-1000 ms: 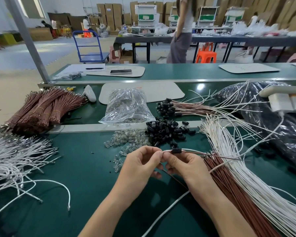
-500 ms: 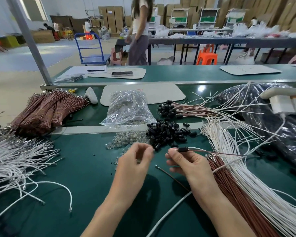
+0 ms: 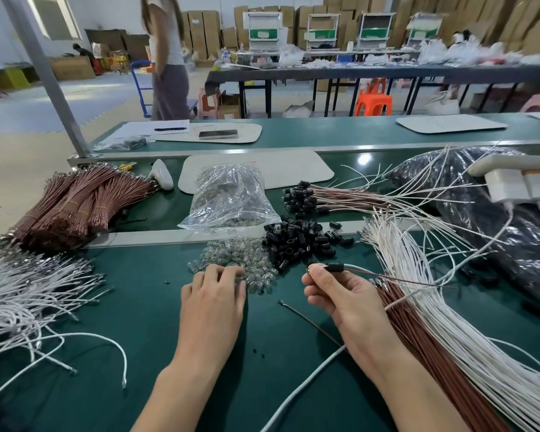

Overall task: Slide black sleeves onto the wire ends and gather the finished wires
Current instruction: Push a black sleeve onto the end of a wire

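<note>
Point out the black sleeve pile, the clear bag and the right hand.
black sleeve pile (image 3: pixel 296 241): head view, heap's middle
clear bag (image 3: pixel 228 198): head view, crinkled middle
right hand (image 3: pixel 346 302): head view, back of hand

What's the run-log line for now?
left hand: touches clear caps pile | right hand: pinches wires | black sleeve: on wires

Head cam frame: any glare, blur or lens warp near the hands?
Head view: left hand and right hand are sharp, soft shadows under them. Head view: one small glare spot on the green belt, far from the work. Head view: far tables upper right are smeared. Head view: wide-angle bowing of the steel rail.
</note>
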Demonstrator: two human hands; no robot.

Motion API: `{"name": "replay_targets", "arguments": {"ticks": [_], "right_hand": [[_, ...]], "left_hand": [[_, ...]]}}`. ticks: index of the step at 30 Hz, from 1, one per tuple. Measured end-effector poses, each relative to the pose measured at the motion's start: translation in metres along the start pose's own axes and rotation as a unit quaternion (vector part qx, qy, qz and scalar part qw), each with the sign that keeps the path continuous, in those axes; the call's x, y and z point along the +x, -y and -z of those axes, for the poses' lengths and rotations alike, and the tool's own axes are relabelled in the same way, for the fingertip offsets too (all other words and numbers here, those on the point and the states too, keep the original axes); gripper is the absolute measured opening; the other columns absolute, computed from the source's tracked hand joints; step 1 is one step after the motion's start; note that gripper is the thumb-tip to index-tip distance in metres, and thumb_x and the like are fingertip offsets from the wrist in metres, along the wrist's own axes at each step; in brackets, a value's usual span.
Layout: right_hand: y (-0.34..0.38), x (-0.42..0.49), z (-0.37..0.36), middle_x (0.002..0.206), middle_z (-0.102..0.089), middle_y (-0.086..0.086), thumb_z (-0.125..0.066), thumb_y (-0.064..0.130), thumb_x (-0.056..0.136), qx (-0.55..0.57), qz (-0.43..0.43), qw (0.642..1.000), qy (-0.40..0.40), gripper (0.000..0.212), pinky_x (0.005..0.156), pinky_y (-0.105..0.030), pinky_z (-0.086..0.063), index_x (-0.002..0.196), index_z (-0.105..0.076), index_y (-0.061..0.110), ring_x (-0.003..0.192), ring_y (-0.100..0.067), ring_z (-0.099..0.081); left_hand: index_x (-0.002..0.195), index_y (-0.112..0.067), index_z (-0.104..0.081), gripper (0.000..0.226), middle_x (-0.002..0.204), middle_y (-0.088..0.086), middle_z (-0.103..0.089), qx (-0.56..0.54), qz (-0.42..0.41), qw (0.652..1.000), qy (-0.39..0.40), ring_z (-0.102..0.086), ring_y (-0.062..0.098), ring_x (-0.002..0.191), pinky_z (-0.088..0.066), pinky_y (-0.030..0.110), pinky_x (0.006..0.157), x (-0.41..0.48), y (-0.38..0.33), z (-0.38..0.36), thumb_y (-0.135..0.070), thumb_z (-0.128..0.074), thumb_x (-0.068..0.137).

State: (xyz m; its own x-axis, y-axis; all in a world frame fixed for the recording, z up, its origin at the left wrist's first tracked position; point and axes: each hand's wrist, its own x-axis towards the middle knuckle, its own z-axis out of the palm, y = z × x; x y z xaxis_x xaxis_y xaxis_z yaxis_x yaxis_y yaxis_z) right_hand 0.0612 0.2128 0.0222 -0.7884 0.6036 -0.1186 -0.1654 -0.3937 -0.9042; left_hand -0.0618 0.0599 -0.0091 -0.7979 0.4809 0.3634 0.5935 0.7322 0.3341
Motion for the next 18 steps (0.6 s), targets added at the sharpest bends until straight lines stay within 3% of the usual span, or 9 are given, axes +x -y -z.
{"name": "replay_targets", "arguments": {"ticks": [6,11,14,16,18], "right_hand": [[0.002,-0.001,-0.003,0.081,-0.074,-0.011,-0.075,0.023,0.075,0.021,-0.019,1.000,0.013,0.018,0.059,-0.017,-0.055,0.084,-0.078,0.007,0.065,-0.010,-0.068],[0.003,-0.001,-0.002,0.082,-0.075,-0.010,-0.075,0.023,0.076,0.032,-0.032,0.999,0.019,0.015,0.058,-0.017,-0.055,0.079,-0.080,0.010,0.064,-0.009,-0.067],[0.003,0.000,-0.003,0.083,-0.075,-0.008,-0.077,0.025,0.073,0.044,-0.043,0.998,0.023,0.012,0.058,-0.016,-0.055,0.076,-0.082,0.015,0.063,-0.007,-0.067],[0.002,0.001,-0.004,0.083,-0.076,-0.008,-0.080,0.028,0.067,0.051,-0.047,0.997,0.025,0.015,0.058,-0.016,-0.055,0.075,-0.082,0.016,0.063,-0.007,-0.067],[0.001,0.001,-0.004,0.083,-0.076,-0.008,-0.083,0.032,0.062,0.057,-0.053,0.997,0.026,0.021,0.057,-0.016,-0.055,0.076,-0.082,0.016,0.063,-0.006,-0.067]], "left_hand": [[0.109,-0.027,-0.065,0.012,0.105,-0.004,-0.061,0.007,-0.021,1.000,-0.012,-0.057,0.023,0.098,-0.041,0.038,0.082,0.001,0.001,-0.002,-0.028,-0.058,0.099],[0.106,-0.021,-0.064,0.010,0.106,-0.005,-0.060,-0.025,-0.028,0.998,-0.047,-0.055,0.020,0.098,-0.038,0.032,0.086,0.001,-0.004,0.001,-0.024,-0.061,0.098],[0.111,-0.027,-0.060,0.012,0.104,-0.016,-0.057,-0.205,-0.018,0.975,-0.086,-0.051,0.006,0.099,-0.038,0.016,0.088,-0.001,-0.017,0.010,-0.028,-0.054,0.101],[0.114,-0.035,-0.062,0.016,0.102,-0.021,-0.059,-0.346,0.011,0.936,-0.072,-0.056,0.006,0.096,-0.041,0.010,0.083,-0.005,-0.030,0.013,-0.033,-0.051,0.102],[0.108,-0.040,-0.067,0.015,0.099,-0.017,-0.067,-0.459,0.037,0.887,-0.030,-0.061,0.005,0.087,-0.047,0.014,0.079,-0.008,-0.043,0.015,-0.036,-0.056,0.100]]}}
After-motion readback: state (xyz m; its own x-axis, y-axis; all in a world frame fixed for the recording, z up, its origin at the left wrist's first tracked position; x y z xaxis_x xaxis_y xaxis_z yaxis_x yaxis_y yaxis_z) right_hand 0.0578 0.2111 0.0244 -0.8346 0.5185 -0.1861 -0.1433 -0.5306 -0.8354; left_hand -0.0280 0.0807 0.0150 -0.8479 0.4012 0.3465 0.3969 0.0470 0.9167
